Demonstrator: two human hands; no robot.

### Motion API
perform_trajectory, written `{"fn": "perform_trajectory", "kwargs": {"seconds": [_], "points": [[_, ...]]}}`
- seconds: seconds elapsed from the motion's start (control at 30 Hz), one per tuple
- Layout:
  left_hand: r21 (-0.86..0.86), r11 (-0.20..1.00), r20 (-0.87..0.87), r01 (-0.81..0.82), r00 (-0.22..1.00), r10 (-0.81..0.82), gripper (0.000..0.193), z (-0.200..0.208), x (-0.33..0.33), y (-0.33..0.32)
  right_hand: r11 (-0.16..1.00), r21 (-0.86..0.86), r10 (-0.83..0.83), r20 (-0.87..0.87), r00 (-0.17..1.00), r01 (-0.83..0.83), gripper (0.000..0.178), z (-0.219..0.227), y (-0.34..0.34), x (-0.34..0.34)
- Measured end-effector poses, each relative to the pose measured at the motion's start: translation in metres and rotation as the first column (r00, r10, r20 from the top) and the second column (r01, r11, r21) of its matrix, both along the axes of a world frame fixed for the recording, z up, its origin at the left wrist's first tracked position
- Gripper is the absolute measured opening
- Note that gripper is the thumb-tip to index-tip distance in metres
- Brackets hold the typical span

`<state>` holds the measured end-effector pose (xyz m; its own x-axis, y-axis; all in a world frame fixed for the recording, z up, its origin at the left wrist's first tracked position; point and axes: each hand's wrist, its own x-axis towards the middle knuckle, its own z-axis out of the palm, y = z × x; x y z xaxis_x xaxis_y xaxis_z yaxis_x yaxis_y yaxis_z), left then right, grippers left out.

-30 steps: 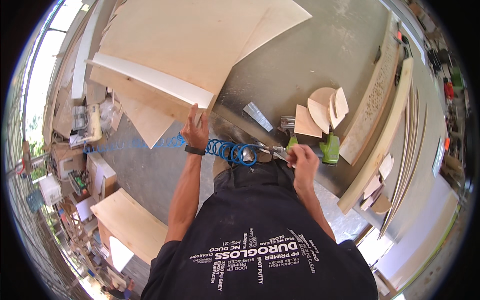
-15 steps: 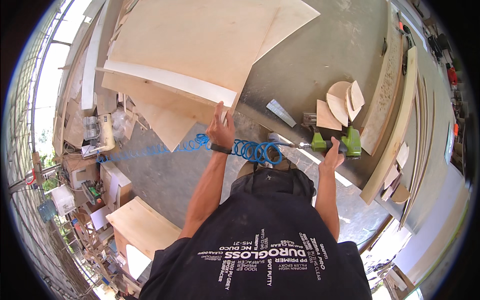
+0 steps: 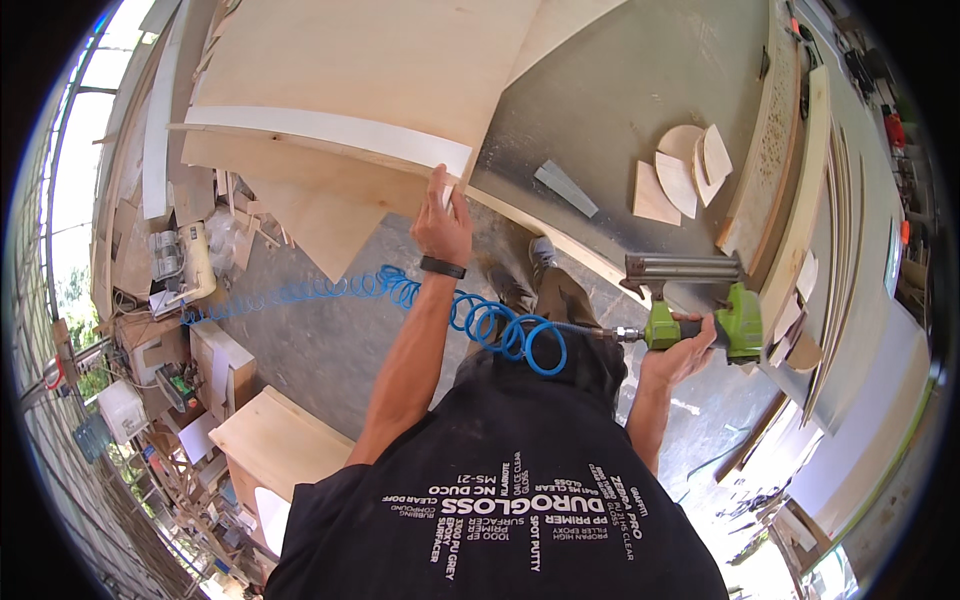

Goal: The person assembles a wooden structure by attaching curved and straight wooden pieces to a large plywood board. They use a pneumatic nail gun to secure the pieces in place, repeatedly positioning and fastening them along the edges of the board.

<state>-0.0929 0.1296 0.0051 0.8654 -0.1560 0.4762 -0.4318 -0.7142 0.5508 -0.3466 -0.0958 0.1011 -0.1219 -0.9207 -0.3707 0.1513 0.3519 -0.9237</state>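
Note:
My left hand (image 3: 443, 225) is closed at the near right corner of a pale plywood board (image 3: 300, 155), fingers on its edge. A white strip (image 3: 330, 130) runs along that edge, beside my fingertips. In my right hand (image 3: 682, 358) is a green nail gun (image 3: 742, 325), gripped by its dark handle. Its long grey magazine (image 3: 685, 268) points across the near edge of the worktable. From the metal fitting at the handle's end, a coiled blue air hose (image 3: 490, 322) stretches left past my left wrist.
Rounded and square plywood pieces (image 3: 680, 180) lie on the grey worktable (image 3: 600, 110), with a grey strip (image 3: 566, 188) near them. Long timber boards (image 3: 785, 240) line the right side. A wooden box (image 3: 280, 430) stands lower left; offcuts and machinery crowd the left wall.
My right hand has drawn the nail gun back toward me and to the right, away from the plywood pieces; its magazine now shows fully. My left hand stays at the board's corner.

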Motion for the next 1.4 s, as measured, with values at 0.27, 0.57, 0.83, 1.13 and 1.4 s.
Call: {"fn": "perform_trajectory", "kwargs": {"seconds": [0.27,0.57,0.83,1.13,1.4], "points": [[0.002,1.000,0.003,-0.010,1.000,0.010,0.057,0.003,0.000,-0.001,0.933,-0.137,0.359,0.248,0.900,-0.334,0.018,0.043,-0.047,0.058],[0.062,0.996,0.013,-0.071,0.997,0.070,0.056,0.003,0.000,-0.002,0.786,-0.027,0.605,0.241,0.759,-0.618,0.018,-0.061,-0.115,0.190],[0.068,0.973,0.061,-0.219,0.975,0.215,0.051,-0.006,0.005,-0.007,0.672,-0.009,0.718,0.253,0.648,-0.741,0.021,-0.076,-0.095,0.220],[0.086,0.970,-0.004,-0.226,0.974,0.227,0.054,-0.006,0.082,0.050,0.579,0.037,0.774,0.291,0.563,-0.815,0.017,-0.051,-0.090,0.247],[0.058,0.981,-0.030,-0.186,0.982,0.188,0.051,-0.007,0.148,0.125,0.166,0.015,0.936,0.313,0.162,-0.986,0.016,-0.026,-0.058,0.369]]}}
